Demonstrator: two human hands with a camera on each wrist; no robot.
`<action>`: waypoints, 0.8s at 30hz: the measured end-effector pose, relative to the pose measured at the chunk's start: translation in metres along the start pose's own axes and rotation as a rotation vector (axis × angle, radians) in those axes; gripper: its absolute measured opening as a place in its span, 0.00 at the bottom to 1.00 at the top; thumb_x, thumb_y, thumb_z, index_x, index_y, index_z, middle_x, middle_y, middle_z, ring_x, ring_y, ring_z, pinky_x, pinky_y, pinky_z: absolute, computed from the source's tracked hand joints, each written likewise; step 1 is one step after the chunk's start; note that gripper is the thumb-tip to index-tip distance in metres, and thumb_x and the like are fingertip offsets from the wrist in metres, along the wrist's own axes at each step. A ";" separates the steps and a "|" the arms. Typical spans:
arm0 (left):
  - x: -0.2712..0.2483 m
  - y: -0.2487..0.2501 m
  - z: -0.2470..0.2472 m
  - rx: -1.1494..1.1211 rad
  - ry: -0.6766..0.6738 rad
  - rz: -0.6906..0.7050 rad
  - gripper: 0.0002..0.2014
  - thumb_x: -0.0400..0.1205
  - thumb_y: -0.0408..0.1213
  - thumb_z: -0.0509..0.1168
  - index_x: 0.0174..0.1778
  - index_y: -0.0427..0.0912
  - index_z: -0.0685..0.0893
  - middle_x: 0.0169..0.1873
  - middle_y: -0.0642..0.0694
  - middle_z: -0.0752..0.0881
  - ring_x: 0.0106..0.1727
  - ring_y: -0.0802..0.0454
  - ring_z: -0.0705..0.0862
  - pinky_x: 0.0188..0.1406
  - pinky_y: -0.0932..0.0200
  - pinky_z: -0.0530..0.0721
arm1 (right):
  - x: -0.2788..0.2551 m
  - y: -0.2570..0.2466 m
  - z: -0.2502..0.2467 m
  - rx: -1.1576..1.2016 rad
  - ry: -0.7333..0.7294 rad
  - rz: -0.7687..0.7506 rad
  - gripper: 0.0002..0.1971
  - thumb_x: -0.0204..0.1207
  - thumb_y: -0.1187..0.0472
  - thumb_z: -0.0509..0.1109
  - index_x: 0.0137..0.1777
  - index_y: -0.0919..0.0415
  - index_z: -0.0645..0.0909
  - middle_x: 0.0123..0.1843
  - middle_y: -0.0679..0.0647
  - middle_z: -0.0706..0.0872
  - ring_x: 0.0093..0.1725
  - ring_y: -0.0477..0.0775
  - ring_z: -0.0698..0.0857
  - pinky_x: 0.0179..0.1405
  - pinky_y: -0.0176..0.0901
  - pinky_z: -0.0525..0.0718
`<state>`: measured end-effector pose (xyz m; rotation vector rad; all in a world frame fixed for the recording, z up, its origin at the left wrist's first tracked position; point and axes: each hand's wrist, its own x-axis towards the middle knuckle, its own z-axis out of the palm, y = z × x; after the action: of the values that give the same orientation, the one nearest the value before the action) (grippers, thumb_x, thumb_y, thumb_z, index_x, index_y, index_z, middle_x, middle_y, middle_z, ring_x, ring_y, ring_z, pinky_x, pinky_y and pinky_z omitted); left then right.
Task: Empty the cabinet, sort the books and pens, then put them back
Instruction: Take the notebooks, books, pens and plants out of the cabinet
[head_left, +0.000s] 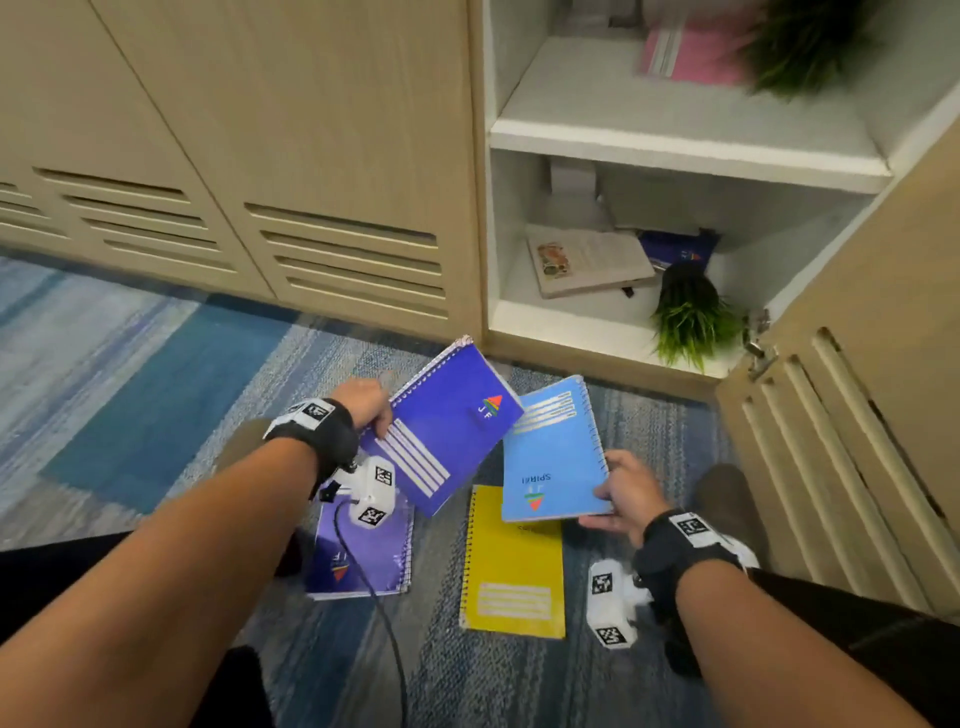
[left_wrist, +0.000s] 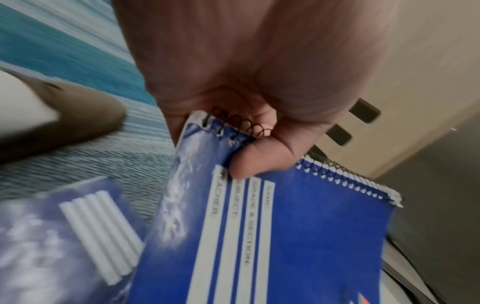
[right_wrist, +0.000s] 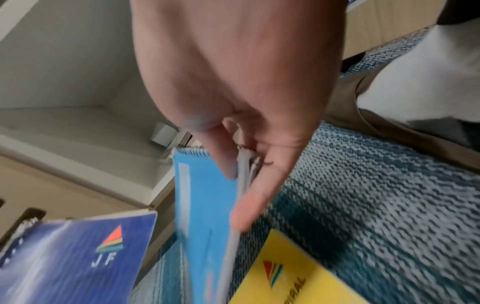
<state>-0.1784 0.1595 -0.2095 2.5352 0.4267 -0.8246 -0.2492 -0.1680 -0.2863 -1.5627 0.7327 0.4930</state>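
Blue spiral notebooks fill both hands: the left hand (head_left: 366, 402) pinches a dark blue notebook (head_left: 447, 431) by its coil edge, and the right hand (head_left: 626, 493) clamps a light blue notebook (head_left: 553, 457) between thumb and fingers. 2 more lie on the carpet (head_left: 156, 395) below. Either edge-held book could slip. A book (head_left: 587, 257) remains in the cabinet (head_left: 597, 322), far right.
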 end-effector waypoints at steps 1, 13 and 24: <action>-0.008 -0.016 0.000 0.043 -0.009 -0.020 0.02 0.60 0.30 0.73 0.26 0.39 0.90 0.30 0.48 0.87 0.39 0.47 0.84 0.26 0.77 0.69 | -0.005 0.005 0.008 -0.026 -0.051 0.020 0.21 0.79 0.81 0.55 0.55 0.54 0.76 0.64 0.62 0.82 0.57 0.68 0.86 0.22 0.51 0.91; -0.012 -0.109 0.076 0.091 -0.001 -0.255 0.19 0.81 0.45 0.66 0.69 0.46 0.83 0.72 0.44 0.80 0.72 0.46 0.78 0.67 0.64 0.74 | 0.007 0.043 0.050 -0.776 -0.184 0.029 0.22 0.75 0.55 0.72 0.65 0.67 0.80 0.71 0.58 0.80 0.67 0.57 0.81 0.58 0.37 0.81; 0.026 0.014 0.055 0.093 0.127 0.037 0.11 0.78 0.37 0.65 0.53 0.42 0.89 0.54 0.40 0.90 0.59 0.41 0.86 0.59 0.54 0.84 | 0.014 -0.064 0.024 -1.132 -0.241 -0.242 0.17 0.84 0.61 0.62 0.64 0.70 0.86 0.65 0.64 0.87 0.65 0.64 0.85 0.66 0.53 0.85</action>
<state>-0.1790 0.1239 -0.2611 2.6834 0.3887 -0.6875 -0.1920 -0.1459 -0.2531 -2.5224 0.0053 0.9830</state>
